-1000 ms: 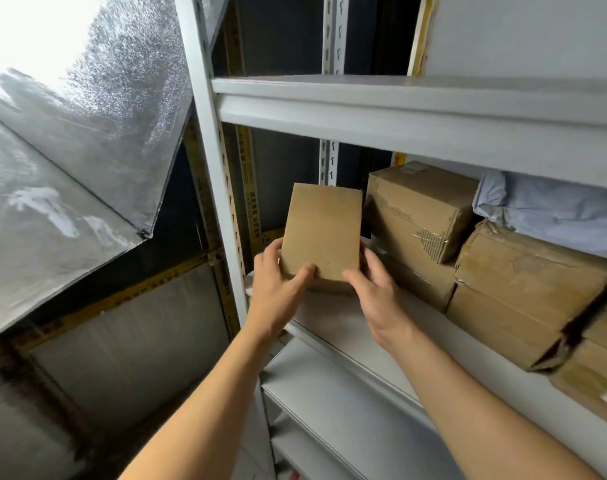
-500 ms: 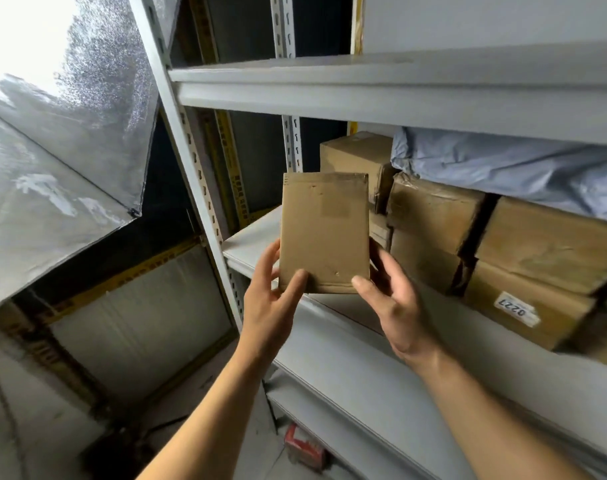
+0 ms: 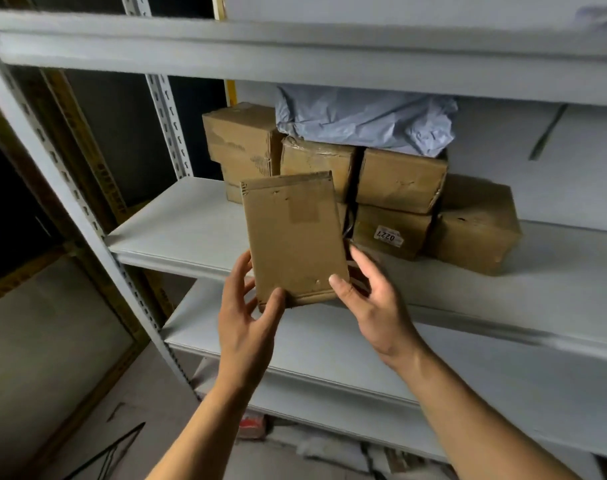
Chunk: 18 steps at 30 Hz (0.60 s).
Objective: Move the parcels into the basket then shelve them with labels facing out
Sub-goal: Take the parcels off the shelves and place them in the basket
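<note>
- Brown cardboard parcel (image 3: pixel 293 239), flat and thin, stands upright in the middle of the frame, held up in front of the grey metal shelf (image 3: pixel 177 233).
- Left hand (image 3: pixel 248 320) pinches its bottom left corner, thumb in front, fingers behind.
- Right hand (image 3: pixel 371 303) pinches its bottom right corner, thumb on the front.
- No label shows on the side we see, only a patch of brown tape.
- Behind it, brown boxes (image 3: pixel 399 178) sit stacked on the shelf.
- One box with a white label (image 3: pixel 388 236) reads 0227, upside down.
- Crinkled grey bag (image 3: pixel 364 121) lies on top of the boxes, upper middle.
</note>
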Each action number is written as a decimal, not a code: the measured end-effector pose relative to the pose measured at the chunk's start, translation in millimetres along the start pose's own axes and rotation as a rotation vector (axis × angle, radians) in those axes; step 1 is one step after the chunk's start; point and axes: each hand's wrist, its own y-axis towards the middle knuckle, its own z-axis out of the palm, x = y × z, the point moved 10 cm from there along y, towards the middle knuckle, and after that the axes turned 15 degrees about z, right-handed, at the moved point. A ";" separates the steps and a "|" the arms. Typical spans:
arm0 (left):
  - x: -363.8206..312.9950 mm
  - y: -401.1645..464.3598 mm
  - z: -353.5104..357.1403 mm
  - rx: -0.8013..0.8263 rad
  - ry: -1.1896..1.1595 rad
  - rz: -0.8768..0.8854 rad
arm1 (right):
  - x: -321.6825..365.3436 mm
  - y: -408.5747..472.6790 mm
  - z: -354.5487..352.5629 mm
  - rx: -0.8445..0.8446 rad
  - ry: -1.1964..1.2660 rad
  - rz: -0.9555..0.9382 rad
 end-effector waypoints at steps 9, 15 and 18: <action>-32.2 -44.0 104.5 0.243 -0.140 0.009 | -17.6 -89.9 -115.1 -0.193 0.038 0.032; -77.8 -101.8 214.3 0.409 -0.257 0.003 | -34.9 -179.4 -223.5 -0.380 0.051 0.058; -107.0 -141.5 274.7 0.516 -0.319 -0.012 | -52.4 -233.5 -282.9 -0.486 0.029 0.093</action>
